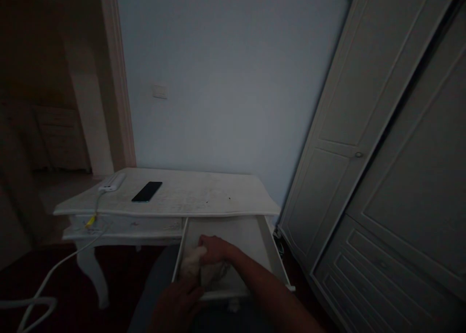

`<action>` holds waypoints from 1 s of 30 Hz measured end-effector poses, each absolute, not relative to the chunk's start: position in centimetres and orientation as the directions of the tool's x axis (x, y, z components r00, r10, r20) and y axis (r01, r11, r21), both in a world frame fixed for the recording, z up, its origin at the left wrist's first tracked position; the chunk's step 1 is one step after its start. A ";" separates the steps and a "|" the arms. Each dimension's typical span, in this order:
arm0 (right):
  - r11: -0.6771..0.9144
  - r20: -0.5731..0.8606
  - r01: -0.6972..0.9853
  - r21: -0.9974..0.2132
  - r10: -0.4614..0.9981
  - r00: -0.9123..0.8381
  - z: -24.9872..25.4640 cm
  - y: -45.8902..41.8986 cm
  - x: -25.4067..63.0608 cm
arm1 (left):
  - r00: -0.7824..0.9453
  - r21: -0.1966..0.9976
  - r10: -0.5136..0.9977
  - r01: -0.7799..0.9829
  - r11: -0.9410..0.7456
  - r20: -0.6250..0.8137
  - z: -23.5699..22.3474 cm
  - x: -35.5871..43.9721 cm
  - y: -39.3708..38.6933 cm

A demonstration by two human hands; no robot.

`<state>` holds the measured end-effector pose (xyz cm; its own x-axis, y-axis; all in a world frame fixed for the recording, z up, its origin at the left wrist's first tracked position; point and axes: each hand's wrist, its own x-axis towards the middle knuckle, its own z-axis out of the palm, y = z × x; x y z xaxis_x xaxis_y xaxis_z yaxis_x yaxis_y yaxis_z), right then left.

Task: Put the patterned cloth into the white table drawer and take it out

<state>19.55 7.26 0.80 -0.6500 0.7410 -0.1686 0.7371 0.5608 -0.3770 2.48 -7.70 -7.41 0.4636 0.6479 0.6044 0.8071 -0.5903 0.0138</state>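
The room is dim. A white drawer is pulled out from the right side of a white table. My right hand reaches into the drawer with its fingers closed on a pale cloth that lies inside. My left hand is at the drawer's front edge, touching the lower end of the same cloth. Its fingers are curled, and whether they grip the cloth is too dark to see.
A black phone and a white power bank with a white cable lie on the table top. A tall white wardrobe stands close on the right. A doorway opens at the left.
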 end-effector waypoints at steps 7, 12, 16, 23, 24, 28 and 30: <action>0.506 0.049 0.820 -0.267 0.857 -0.513 3.8 5.7 26.8 | 0.459 0.041 0.670 0.808 -0.588 0.583 -7.6 2.5 -7.8; 0.691 0.117 0.596 -0.408 0.687 -0.717 1.8 5.7 29.9 | 0.456 0.074 0.688 0.802 -0.593 0.565 -8.2 2.3 -7.7; 0.643 -0.053 0.635 -0.429 0.684 -0.728 -0.2 5.8 29.3 | 0.449 0.074 0.703 0.813 -0.577 0.551 -8.2 2.3 -7.9; 0.623 0.010 0.599 -0.503 0.697 -0.717 -2.2 5.6 24.9 | 0.455 0.058 0.723 0.825 -0.562 0.520 -6.7 2.8 -8.3; 0.623 0.023 0.595 -0.507 0.700 -0.714 -2.2 5.7 24.5 | 0.458 0.051 0.714 0.823 -0.566 0.529 -6.6 2.8 -8.2; 0.559 0.070 0.562 -0.610 0.744 -0.665 -1.4 6.0 24.2 | 0.455 0.028 0.684 0.821 -0.570 0.570 -6.5 2.6 -8.2; 0.530 0.086 0.557 -0.639 0.769 -0.634 -0.9 5.9 24.2 | 0.455 0.029 0.671 0.815 -0.579 0.585 -6.5 2.6 -8.1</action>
